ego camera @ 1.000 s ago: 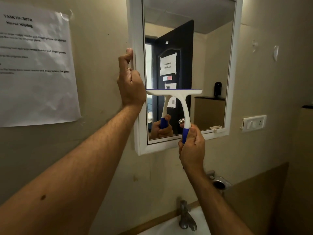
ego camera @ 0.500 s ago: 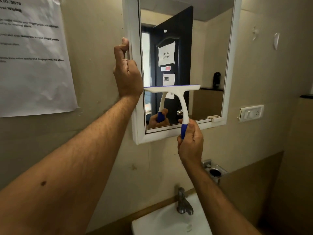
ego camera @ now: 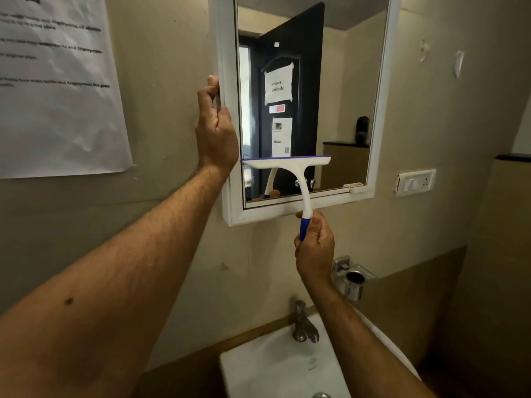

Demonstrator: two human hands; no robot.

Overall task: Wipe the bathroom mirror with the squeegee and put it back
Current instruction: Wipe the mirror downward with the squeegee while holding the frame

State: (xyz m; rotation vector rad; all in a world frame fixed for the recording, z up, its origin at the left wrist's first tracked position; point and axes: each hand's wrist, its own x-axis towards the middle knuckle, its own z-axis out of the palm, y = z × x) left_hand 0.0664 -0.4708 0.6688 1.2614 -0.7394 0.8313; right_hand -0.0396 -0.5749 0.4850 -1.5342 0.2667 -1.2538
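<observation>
Against the lower part of the mirror (ego camera: 339, 90), the squeegee (ego camera: 290, 165) lies with its blade level across the glass, its left end at the inner edge of the left frame and its right end short of the right frame. The white stem curves down past the bottom frame rail to a blue handle.

Right hand (ego camera: 314, 248): this grip is closed round the blue handle just below the mirror, fingers curled about it, thumb near the top of the blue section. Left hand (ego camera: 215, 130): this grip pinches the left frame of the mirror, thumb on the front face and fingers round the outer edge, at a height above the blade.

Judgement: a downward stroke over the left strip of glass is in hand and appears close to its end; the right strip beside it seems not yet covered by this pass.

Recommendations for the step: keep the blade flat and level so both ends bear evenly; carry the stroke fully to the bottom rail before lifting off; keep the left hand bracing the frame, as the mirror may be a hinged cabinet door. The next pass should overlap this one.

Below the mirror: a tap (ego camera: 304, 326), a basin (ego camera: 258, 374) and a wall holder (ego camera: 355, 280).
</observation>
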